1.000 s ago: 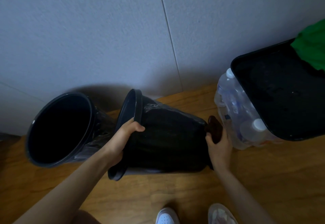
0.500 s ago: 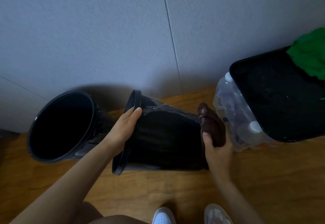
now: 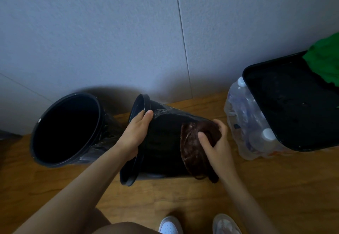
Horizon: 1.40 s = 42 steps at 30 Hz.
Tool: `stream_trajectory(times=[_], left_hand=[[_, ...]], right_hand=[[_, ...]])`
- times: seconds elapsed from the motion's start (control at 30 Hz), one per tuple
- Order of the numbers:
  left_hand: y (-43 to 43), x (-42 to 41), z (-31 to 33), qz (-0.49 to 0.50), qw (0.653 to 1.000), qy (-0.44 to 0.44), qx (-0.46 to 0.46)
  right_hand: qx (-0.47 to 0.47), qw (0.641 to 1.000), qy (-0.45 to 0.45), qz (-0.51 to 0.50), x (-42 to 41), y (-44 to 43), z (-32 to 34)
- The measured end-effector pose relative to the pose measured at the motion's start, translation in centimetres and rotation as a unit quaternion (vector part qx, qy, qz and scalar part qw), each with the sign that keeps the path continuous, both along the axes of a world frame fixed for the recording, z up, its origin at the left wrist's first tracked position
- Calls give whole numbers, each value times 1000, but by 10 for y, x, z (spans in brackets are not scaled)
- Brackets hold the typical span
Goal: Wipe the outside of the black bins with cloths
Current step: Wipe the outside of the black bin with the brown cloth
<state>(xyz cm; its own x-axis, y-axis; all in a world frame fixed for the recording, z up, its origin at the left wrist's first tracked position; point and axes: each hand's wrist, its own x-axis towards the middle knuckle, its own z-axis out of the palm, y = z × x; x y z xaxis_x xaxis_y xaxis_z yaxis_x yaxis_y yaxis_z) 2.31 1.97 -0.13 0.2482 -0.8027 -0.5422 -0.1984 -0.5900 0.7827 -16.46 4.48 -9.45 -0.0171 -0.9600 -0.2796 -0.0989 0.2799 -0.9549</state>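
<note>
A black round bin (image 3: 165,142) lies on its side on the wooden floor, mouth facing left. My left hand (image 3: 135,132) grips its rim, thumb on the outside wall. My right hand (image 3: 216,145) holds a dark brown cloth (image 3: 192,147) against the bin's outer wall near the base, fingers curled over the cloth's top. A second black bin (image 3: 44,123) stands tilted to the left, its open mouth toward me, with a plastic liner bunched around its lower side.
A shrink-wrapped pack of water bottles (image 3: 245,123) sits right of the bin, with a black rectangular tray (image 3: 260,116) on top and a green cloth (image 3: 324,61) at its far corner. A grey wall (image 3: 128,32) runs behind. My shoes (image 3: 170,224) show below.
My right hand brought the brown cloth from the bin's base end up onto its side wall. My left hand shifted its hold on the rim, and the bin turned slightly.
</note>
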Motion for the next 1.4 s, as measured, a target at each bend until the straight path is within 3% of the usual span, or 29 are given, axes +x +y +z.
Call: stream_trajectory(times=[0.13,0.27,0.37,0.5,0.63,0.8,1.0,1.2,1.4], left_hand=[[0,-2,-2,17,1000,5,2],[1,1,-5,37,999,1,-8],[2,5,-7,33,999,-20,-10],[5,9,-6,43,999,-3,-1],[4,8,-5,38,999,12,3],[5,11,-6,41,999,7,-7],[9,10,-6,9,1000,-13,-26],[12,-1,-4,-20,998,-18,-55],[20,-6,-6,-12,998,1,-61]], right_hand=[[-99,989,93,-52,30,19,-4],[-193,955,223,26,52,39,-10],[-258,931,250,69,57,48,-14],[-265,933,232,71,38,31,-24],[-289,882,364,73,24,12,-35],[-294,906,294,77,24,5,-43],[-168,933,318,-28,4,-18,-58],[-199,945,258,-33,24,11,-43],[-277,949,142,58,75,20,20]])
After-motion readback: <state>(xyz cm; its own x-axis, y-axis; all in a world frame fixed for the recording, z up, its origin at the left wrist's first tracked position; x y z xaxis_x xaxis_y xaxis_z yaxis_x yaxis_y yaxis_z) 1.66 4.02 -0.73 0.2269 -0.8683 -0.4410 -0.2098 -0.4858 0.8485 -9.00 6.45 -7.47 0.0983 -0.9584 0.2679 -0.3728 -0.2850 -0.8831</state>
